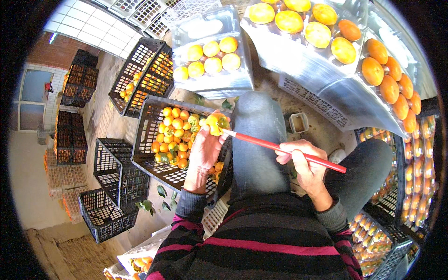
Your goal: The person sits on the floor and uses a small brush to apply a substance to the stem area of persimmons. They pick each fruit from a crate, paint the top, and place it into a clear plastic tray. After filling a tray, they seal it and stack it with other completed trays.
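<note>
My left hand (205,151) is closed around an orange persimmon (215,123), its green calyx turned toward my right side. In my right hand (305,168) is a slim red-handled brush (273,145), held like a pen. Its pale tip end meets the calyx side of the persimmon; the very tip is too small to make out. Both hands are above my lap, the left one over the edge of a black plastic crate (154,169). Inside that crate lie many loose persimmons (175,133), some with green leaves.
Clear trays of persimmons stand ahead (207,63) and at the right (343,49). Black crates (109,212) stand on the floor at the left, with a small white tub (298,122) beyond my knees. Stacked packed trays (417,172) rise at far right.
</note>
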Motion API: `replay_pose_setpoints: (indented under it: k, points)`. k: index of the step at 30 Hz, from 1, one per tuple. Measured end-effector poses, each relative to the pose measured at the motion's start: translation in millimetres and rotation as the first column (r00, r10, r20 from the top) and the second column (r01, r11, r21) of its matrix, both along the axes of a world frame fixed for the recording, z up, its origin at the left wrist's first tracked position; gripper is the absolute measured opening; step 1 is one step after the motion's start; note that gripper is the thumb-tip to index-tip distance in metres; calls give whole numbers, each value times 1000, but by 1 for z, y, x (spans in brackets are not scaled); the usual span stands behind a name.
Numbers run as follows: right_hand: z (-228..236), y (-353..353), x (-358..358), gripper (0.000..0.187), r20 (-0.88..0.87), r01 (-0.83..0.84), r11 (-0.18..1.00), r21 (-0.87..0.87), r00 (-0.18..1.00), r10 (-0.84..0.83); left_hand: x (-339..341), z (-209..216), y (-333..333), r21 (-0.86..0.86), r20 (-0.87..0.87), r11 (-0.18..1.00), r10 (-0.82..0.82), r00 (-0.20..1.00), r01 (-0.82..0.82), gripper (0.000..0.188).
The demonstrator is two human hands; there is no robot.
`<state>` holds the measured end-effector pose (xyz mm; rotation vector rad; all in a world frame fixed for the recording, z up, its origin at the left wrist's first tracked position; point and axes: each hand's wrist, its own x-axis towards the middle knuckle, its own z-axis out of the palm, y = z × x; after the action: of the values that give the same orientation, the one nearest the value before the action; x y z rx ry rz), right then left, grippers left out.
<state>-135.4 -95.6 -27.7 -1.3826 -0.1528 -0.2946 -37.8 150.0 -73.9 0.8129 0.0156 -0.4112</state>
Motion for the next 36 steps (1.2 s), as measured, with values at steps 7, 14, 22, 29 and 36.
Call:
replay_pose_setpoints:
  k: [7,14,22,29,36]
  points:
    - [2,-1,0,17,-78,67,997,32,995,-64,6,3,10,79,-75,986,-142,987,148,66]
    - [3,-5,1,18,-88,116,978,175,991,-102,13,6,11,-99,-87,992,-81,993,73,67]
    - [-9,-30,13,26,-143,366,910,197,929,-342,93,32,42,168,264,978,76,962,-123,47]
    - [-16,-43,20,24,-196,446,873,196,890,-411,225,38,76,754,543,371,110,832,-541,45]
    - [-26,-46,24,25,-207,443,880,169,889,-408,274,7,72,688,669,-164,-233,705,-707,52]
